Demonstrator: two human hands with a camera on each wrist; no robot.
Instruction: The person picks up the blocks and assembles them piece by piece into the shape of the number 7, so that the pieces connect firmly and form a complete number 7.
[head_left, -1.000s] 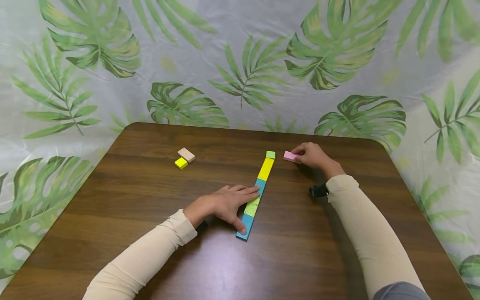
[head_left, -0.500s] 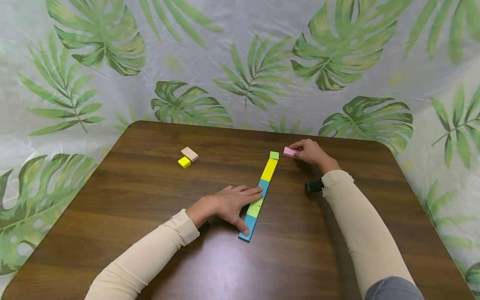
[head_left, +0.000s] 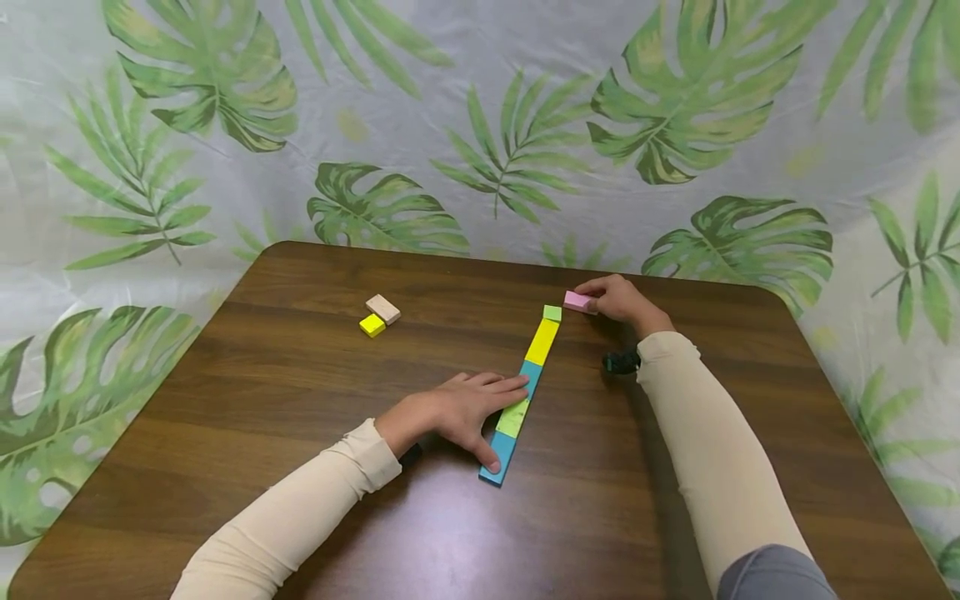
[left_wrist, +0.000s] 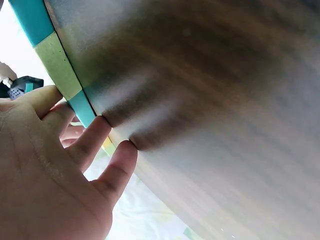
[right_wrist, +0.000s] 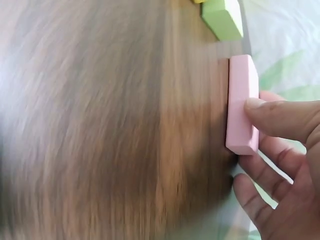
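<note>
Wooden block [head_left: 383, 309]: beside small yellow block [head_left: 372, 325]
Green block [head_left: 552, 313]: at row's [head_left: 513, 419] far end
Left hand [head_left: 468, 411]: fingers spread on row
Pink block [right_wrist: 241, 90]: oblong, right hand [head_left: 621, 300] pinching it

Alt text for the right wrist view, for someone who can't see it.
A right hand pinches a pink rectangular block. A light green block sits apart from it on the wood-grain tabletop, with pale patterned cloth beyond.
</note>
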